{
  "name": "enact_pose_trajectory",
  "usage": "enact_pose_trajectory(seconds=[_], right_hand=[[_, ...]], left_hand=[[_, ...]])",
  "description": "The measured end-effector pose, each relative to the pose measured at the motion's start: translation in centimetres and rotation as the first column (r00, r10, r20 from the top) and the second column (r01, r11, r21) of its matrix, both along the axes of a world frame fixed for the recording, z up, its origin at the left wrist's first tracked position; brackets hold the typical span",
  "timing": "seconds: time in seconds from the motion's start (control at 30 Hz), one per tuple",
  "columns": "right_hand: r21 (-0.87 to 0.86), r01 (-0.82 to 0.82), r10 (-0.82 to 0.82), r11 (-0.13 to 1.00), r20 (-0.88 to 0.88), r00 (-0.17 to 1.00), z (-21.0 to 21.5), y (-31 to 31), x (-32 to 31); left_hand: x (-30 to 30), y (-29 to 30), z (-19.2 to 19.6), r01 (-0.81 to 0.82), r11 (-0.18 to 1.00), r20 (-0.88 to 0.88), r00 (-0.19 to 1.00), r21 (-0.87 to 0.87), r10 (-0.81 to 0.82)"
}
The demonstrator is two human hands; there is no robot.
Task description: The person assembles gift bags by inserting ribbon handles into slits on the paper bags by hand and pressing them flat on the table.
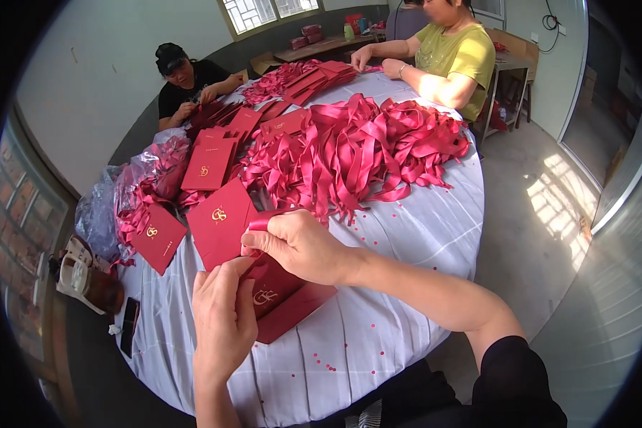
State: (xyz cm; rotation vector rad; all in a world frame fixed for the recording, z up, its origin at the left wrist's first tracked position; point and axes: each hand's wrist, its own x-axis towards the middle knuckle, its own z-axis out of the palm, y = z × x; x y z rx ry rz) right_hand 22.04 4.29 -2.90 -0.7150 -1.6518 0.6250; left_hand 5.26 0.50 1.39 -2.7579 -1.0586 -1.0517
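My right hand (303,246) is closed in a pinch on a glossy red ribbon (264,220), a short length of which shows above the thumb. Just below it, my left hand (225,314) is closed at the upper edge of a dark red folded card piece (278,289) with a gold emblem. The fingertips of both hands nearly meet there, and what lies between them is partly hidden. Beyond my hands, another red card piece (220,220) lies flat with its emblem up. A large heap of loose red ribbons (357,150) spreads behind it.
The round table has a white cloth (406,250) dotted with red paper specks. More red card pieces (210,160) are stacked toward the far left, near a clear plastic bag (103,210) of ribbons. A phone (130,324) lies at the left edge. Two people work across the table.
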Motion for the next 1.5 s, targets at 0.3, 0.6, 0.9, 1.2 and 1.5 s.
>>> enact_pose_trajectory(seconds=[0.3,0.6,0.9,1.2,1.5], right_hand=[[-0.189,0.044,-0.054,0.981,-0.049,0.997,0.8,0.5,1.5],[-0.123,-0.005,-0.004,0.992,-0.070,0.998,-1.1,0.9,0.4],[0.054,0.116,-0.118,0.992,0.043,0.992,-1.9,0.2,-0.5],[0.232,0.133,-0.149,0.964,0.052,0.987,-1.9,-0.7,-1.6],[0.025,0.247,-0.248,0.969,0.138,0.959,-3.5,0.3,-2.0]], left_hand=[[-3.8,2.5,-0.9,-0.264,0.951,0.235,0.926,-0.158,0.296],[-3.5,4.1,-2.8,0.191,0.618,0.473,0.817,-0.763,0.331],[-3.5,5.0,-4.8,0.372,0.704,0.720,0.632,-0.606,0.286],[-2.9,5.0,-5.4,0.041,0.899,0.634,0.723,-0.436,0.275],[-3.0,5.3,-6.4,-0.158,0.941,0.571,0.760,-0.300,0.310]])
